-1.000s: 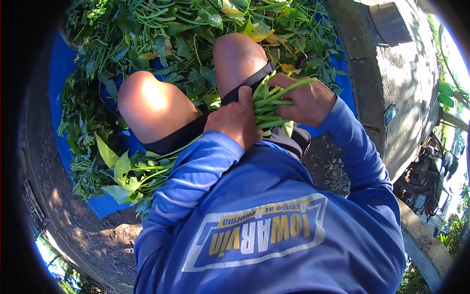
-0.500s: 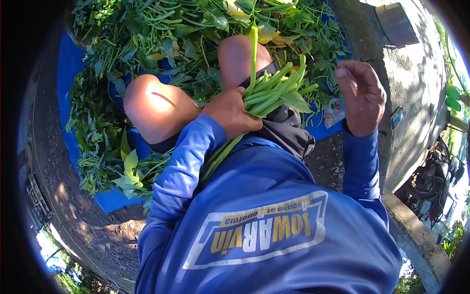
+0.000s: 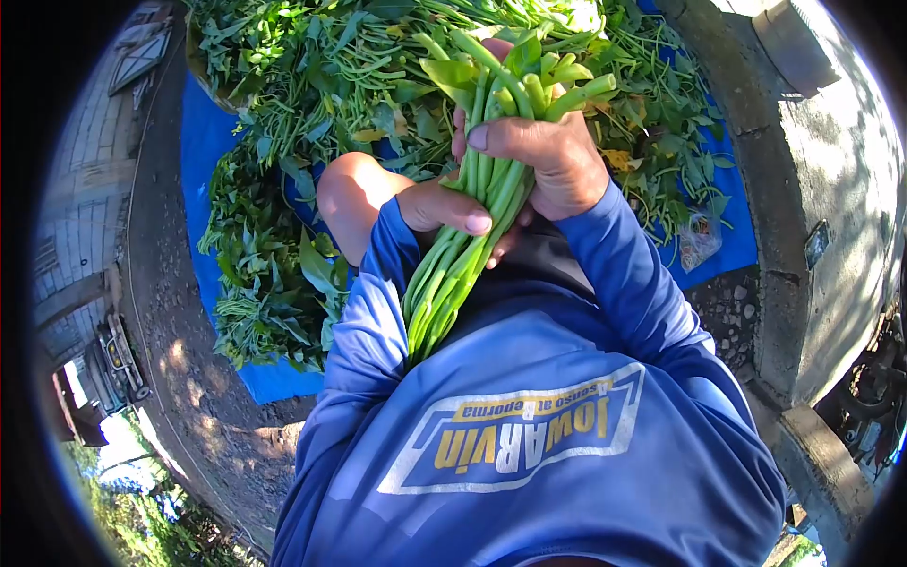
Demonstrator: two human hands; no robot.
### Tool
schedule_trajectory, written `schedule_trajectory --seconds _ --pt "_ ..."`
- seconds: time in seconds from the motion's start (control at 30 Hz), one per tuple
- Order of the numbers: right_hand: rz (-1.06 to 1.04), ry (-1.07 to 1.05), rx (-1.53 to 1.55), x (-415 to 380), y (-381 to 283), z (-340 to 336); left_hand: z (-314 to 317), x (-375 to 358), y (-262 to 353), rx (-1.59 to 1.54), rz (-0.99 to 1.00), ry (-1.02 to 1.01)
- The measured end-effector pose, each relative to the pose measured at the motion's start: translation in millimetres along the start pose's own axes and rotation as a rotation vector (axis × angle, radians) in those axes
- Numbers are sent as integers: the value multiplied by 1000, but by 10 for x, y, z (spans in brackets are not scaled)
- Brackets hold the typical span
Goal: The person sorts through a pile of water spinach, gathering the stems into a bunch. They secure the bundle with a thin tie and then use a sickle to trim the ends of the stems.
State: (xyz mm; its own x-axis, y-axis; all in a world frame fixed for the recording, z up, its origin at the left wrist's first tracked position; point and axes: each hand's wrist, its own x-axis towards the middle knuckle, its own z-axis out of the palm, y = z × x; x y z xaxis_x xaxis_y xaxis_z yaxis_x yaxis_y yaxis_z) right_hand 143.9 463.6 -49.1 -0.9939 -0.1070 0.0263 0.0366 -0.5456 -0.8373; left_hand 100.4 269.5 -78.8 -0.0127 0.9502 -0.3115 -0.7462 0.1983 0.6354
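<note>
A bunch of water spinach with thick pale-green stems runs diagonally across my lap. Its cut stem ends point away from me, and the lower part rests near my belly. Lower down, my left hand is closed round the stems, thumb across the top. My right hand grips the bunch nearer the cut ends, its thumb pressed over the stems and some fingers hidden behind. A leaf sticks out among the stem ends.
Heaps of loose greens cover a blue tarp before me, with more piled at the left. A small clear plastic bag lies at the tarp's right edge. Beyond that stands a concrete ledge with a block on it.
My right hand has come in from the right, where it was raised and apart, and now grips the bunch. The bunch has turned more lengthwise, and my view has shifted.
</note>
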Motion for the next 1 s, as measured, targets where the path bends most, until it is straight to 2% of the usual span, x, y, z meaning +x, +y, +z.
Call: schedule_trajectory --seconds 0.03,0.1,0.2,0.23,0.3,0.4,0.47,0.53,0.57,0.6,0.63,0.67,0.73,0.77,0.8,0.83,0.87,0.93,1.0 --pt "-16 18 -11 36 16 7 63 -99 102 -36 -86 123" --pt "-37 62 53 114 44 13 209 -146 104 123 240 308" --pt "-109 148 208 144 114 95 609 -90 118 190 362 535" --pt "45 160 251 95 41 86 579 -110 126 226 277 535" --pt "43 99 320 62 15 127 471 -173 152 234 134 508" --pt "91 84 313 45 74 54 246 -148 131 208 51 372" --pt "125 135 292 51 92 24 353 -125 196 276 38 495" --pt "13 112 204 49 124 -6 368 -103 199 372 57 544" --pt "-27 93 159 73 164 -72 439 -50 172 185 103 452" --pt "-70 74 113 95 156 -139 446 -24 128 160 85 486" --pt "-9 -18 151 -21 -48 -146 431 -30 142 194 60 484" --pt "-104 -24 211 -81 -81 -337 425 -28 135 218 28 475" --pt "-277 205 121 -122 -327 -847 424 50 120 257 -6 494" --pt "-420 177 -251 -218 -600 -756 428 103 99 272 -20 506" --pt "-482 66 -774 -334 -875 -689 451 152 60 260 -53 515" --pt "-631 -15 -1256 -449 -1153 -621 468 215 59 262 -87 522" --pt "-661 -189 -1530 -492 -1187 -515 478 283 70 269 -118 527" --pt "-577 -325 -1694 -537 -1080 -506 423 380 34 260 -104 480" --pt "-568 -348 -1750 -490 -1009 -642 377 407 12 227 -117 459"
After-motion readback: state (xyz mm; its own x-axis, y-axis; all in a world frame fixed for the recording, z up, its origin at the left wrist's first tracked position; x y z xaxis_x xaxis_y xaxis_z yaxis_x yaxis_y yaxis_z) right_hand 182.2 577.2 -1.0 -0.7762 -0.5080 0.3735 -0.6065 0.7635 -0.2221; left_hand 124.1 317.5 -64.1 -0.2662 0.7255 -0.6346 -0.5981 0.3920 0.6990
